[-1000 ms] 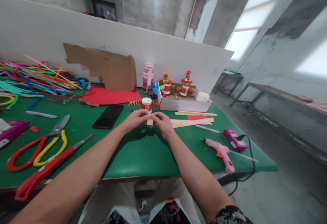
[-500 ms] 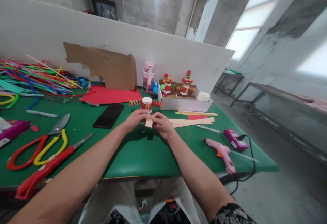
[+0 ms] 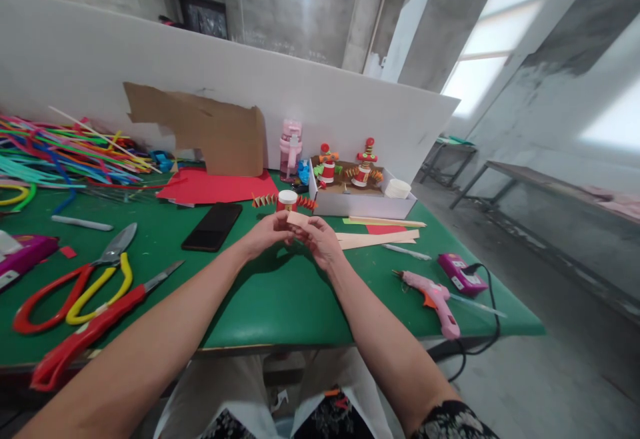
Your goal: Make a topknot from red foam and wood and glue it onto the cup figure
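Between my two hands is a small folded strip of pale orange paper (image 3: 298, 219). My left hand (image 3: 270, 232) pinches its left side, and my right hand (image 3: 321, 240) grips it from the right with fingers closed. Just behind my fingers stands a red and white paper cup (image 3: 287, 200), upside down, with folded paper arms sticking out on both sides. Longer pale paper strips (image 3: 380, 239) lie on the green table to the right of my right hand.
Left of my hands lie a black phone (image 3: 212, 227), scissors (image 3: 100, 279) and a red-handled cutting tool (image 3: 115, 312). To the right is a pink glue gun (image 3: 434, 297) with a cable. A white box (image 3: 363, 207) behind holds two finished-looking paper figures.
The folded paper strip has been raised and turned; it hung below my fingertips and now shows above them. My right hand's fingers have shifted around it.
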`<state>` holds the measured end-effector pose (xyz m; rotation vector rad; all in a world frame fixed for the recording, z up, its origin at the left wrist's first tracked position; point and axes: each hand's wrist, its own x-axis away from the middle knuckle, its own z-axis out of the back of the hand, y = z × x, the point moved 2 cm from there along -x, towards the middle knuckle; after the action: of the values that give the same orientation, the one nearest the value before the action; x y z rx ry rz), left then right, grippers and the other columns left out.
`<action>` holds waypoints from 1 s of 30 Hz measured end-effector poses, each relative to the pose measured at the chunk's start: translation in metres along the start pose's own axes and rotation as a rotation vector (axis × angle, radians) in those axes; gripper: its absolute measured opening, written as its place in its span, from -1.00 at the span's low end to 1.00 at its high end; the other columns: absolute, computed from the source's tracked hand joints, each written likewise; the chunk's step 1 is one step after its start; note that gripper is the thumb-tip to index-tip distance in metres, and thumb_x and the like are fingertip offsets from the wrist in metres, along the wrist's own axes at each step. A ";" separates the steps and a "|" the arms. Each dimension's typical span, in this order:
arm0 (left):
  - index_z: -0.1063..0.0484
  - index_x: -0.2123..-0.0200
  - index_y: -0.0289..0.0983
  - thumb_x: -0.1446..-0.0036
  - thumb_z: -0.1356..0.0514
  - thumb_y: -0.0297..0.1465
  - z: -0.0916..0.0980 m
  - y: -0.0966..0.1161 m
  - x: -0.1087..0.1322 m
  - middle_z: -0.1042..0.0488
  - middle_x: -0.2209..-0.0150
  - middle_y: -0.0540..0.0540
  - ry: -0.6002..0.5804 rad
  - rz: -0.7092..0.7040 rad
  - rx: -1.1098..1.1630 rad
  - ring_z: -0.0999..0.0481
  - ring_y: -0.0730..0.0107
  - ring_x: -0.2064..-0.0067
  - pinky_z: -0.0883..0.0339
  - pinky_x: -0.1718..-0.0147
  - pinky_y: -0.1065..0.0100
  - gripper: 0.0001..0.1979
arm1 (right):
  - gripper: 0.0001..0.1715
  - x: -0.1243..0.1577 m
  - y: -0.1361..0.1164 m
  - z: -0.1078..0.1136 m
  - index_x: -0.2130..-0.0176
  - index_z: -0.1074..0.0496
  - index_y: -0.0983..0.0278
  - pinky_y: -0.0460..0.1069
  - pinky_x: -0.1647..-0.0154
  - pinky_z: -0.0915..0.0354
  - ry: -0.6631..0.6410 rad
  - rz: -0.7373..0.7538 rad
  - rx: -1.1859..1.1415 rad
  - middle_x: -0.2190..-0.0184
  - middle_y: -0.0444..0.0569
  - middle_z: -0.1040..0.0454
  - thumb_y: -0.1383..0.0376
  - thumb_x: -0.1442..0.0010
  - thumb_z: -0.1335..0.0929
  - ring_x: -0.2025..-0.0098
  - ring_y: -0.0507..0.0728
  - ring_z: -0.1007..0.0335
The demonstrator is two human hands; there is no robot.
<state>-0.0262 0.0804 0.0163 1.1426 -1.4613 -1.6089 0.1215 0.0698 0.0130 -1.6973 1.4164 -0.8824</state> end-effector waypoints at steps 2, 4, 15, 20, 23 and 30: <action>-0.41 0.21 -0.29 0.15 -0.39 -0.23 0.000 0.000 0.001 -0.53 0.26 -0.10 0.009 -0.012 -0.008 -0.49 0.37 0.33 -0.36 0.39 0.37 -0.57 | -0.53 -0.001 0.001 0.000 0.50 -0.35 0.25 -0.08 0.38 -0.37 0.011 0.037 0.024 0.54 -0.20 -0.47 0.22 0.31 -0.63 0.50 -0.03 -0.36; -0.41 0.27 -0.28 0.12 -0.38 -0.18 0.001 -0.001 0.001 -0.51 0.32 -0.05 0.049 -0.018 -0.035 -0.47 0.40 0.36 -0.34 0.38 0.37 -0.60 | -0.53 -0.001 0.003 0.000 0.52 -0.35 0.25 -0.08 0.38 -0.36 0.010 0.057 0.057 0.54 -0.22 -0.45 0.20 0.32 -0.63 0.51 -0.05 -0.33; -0.38 0.55 -0.29 0.19 -0.41 -0.14 0.004 0.006 0.001 -0.40 0.55 0.03 0.115 0.002 -0.115 -0.36 0.46 0.47 -0.26 0.42 0.40 -0.62 | -0.59 -0.001 0.004 0.001 0.51 -0.46 0.29 -0.10 0.41 -0.23 0.011 0.049 0.175 0.58 -0.19 -0.44 0.12 0.26 -0.60 0.51 -0.05 -0.26; -0.45 0.54 -0.31 0.18 -0.41 -0.23 0.005 0.009 0.005 -0.46 0.52 -0.03 0.032 0.019 -0.008 -0.39 0.44 0.46 -0.30 0.38 0.36 -0.71 | -0.54 0.001 0.001 0.002 0.58 -0.43 0.28 -0.09 0.41 -0.24 -0.083 -0.061 0.099 0.61 -0.19 -0.43 0.13 0.39 -0.63 0.52 -0.04 -0.26; -0.44 0.55 -0.31 0.20 -0.40 -0.25 0.007 0.008 0.005 -0.46 0.53 -0.02 0.030 0.030 -0.003 -0.39 0.44 0.47 -0.30 0.38 0.36 -0.73 | -0.53 0.003 0.000 0.000 0.55 -0.43 0.27 -0.10 0.41 -0.24 -0.109 -0.070 0.111 0.60 -0.19 -0.43 0.11 0.38 -0.63 0.51 -0.04 -0.27; -0.39 0.51 -0.28 0.15 -0.37 -0.17 0.006 0.006 0.002 -0.43 0.55 0.02 0.093 0.026 -0.110 -0.38 0.44 0.48 -0.28 0.41 0.37 -0.68 | -0.51 0.000 0.005 -0.001 0.44 -0.46 0.28 -0.06 0.37 -0.33 -0.026 0.081 0.201 0.56 -0.18 -0.48 0.06 0.29 -0.60 0.50 -0.01 -0.36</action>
<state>-0.0329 0.0804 0.0220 1.1160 -1.3075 -1.5765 0.1186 0.0694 0.0090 -1.4864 1.3228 -0.9223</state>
